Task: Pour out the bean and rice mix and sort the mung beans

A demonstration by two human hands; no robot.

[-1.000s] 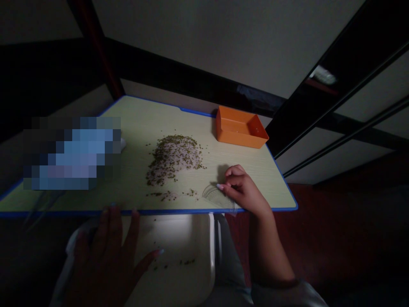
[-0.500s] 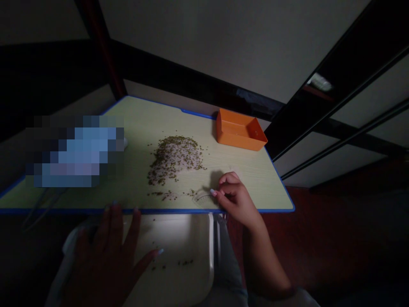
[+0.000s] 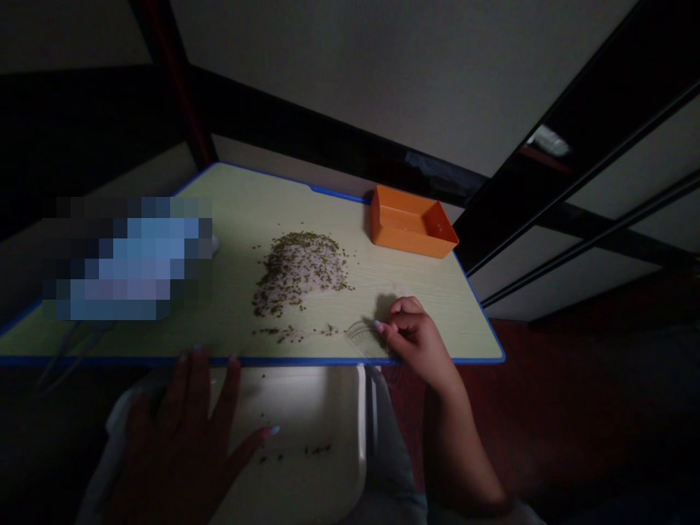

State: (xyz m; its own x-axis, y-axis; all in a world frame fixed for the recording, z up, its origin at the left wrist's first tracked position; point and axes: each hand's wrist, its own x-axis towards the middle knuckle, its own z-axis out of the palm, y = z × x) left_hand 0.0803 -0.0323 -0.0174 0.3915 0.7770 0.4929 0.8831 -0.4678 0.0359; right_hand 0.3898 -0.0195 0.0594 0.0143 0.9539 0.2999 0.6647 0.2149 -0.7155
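My right hand point(image 3: 416, 337) pinches a clear plastic protractor point(image 3: 365, 337) with curved markings, near the table's front edge. Its see-through outline is faint, and part of it lies behind my fingers. To its left, a thin line of green beans and pale grains point(image 3: 289, 334) runs along the tabletop. Behind that line spreads a larger pile of pale grains mixed with green beans point(image 3: 306, 270). My left hand point(image 3: 180, 430) has its fingers spread, with fingertips at the table's blue edge, over a white basin point(image 3: 306, 481). A few dark beans lie in the basin.
The pale yellow table point(image 3: 240, 197) has a blue rim. An orange box point(image 3: 413, 237) with an open top stands at its back right. A blurred-out bluish item point(image 3: 142, 255) is at the left. Wall panels rise close behind the table.
My right hand has moved slightly to the right along the table with the protractor. My left hand, the pile and the box have stayed in place.
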